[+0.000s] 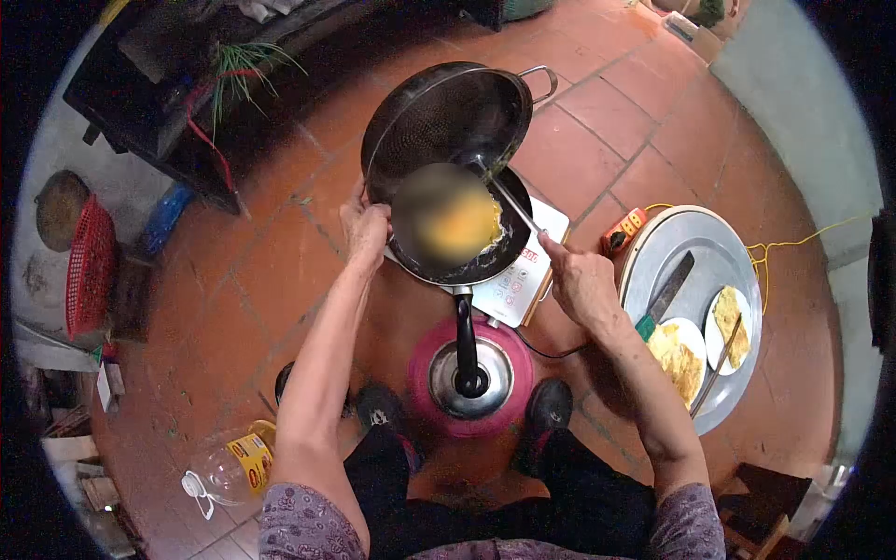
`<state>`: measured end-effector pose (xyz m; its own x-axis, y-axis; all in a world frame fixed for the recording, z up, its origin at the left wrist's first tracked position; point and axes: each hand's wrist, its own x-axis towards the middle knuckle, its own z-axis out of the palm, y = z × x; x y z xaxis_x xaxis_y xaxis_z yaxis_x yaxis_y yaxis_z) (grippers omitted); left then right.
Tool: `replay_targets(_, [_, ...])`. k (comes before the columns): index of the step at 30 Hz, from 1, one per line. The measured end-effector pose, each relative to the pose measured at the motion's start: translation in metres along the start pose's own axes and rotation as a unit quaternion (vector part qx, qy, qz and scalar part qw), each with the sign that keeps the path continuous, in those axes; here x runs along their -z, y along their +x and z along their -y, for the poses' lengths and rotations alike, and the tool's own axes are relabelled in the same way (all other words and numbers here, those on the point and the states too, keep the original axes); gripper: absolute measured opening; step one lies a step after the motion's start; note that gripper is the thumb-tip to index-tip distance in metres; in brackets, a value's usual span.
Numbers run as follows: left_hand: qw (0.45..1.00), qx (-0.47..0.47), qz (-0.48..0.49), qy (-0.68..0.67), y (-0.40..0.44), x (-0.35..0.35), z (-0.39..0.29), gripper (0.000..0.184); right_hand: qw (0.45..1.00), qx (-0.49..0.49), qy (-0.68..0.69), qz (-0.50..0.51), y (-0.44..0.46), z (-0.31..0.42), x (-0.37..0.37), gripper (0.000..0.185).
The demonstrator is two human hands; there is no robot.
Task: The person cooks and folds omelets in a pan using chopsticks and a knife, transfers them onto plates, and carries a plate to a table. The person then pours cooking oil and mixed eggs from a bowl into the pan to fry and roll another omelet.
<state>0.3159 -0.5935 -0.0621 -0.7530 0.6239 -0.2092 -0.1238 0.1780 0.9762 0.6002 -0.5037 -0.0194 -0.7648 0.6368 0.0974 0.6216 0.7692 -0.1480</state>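
Observation:
My left hand [366, 224] is closed on the near left edge of a large dark wok [439, 117], which is tilted over a black frying pan [515, 250]. In the pan lies yellow egg [483, 224]; a blurred patch hides much of it. My right hand [584, 285] grips a cooking utensil [519, 207] by its thin metal handle, the index finger stretched along it. The utensil's far end reaches the wok's lower edge, and its shape is unclear. The pan sits on a white induction cooker [546, 229], its black handle pointing toward me.
Below the pan handle stands a pink round object [425, 373] with a shiny metal top. Right, a round metal tray [644, 266] holds a knife [672, 285], chopsticks [717, 373] and plates of omelette [677, 364]. A plastic bottle [229, 471] and red basket [89, 271] are left.

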Motion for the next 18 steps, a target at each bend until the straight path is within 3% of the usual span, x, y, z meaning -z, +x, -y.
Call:
replay_targets(3, [0.993,-0.112,-0.036,-0.029,0.000,-0.008,0.004,0.068,0.999,0.009,0.039,0.025,0.000,0.004,0.014,0.036])
replay_targets(8, [0.987,-0.155,-0.002,-0.048,-0.008,-0.010,-0.003,0.070,0.991,0.013,0.128,0.023,0.002,0.002,0.031,0.033])
replay_targets(11, [0.964,-0.266,-0.010,0.016,0.000,-0.009,0.002,0.070,0.992,0.014,0.128,-0.004,0.001,0.005,0.038,0.035])
replay_targets(15, [0.958,-0.285,-0.004,0.024,0.006,-0.004,0.006,0.072,0.989,0.010,0.148,-0.028,0.001,0.007,0.049,0.036])
replay_targets(18, [0.972,-0.234,0.011,-0.007,0.007,0.002,0.004,0.072,0.984,0.009,0.176,-0.037,0.000,0.005,0.049,0.038])
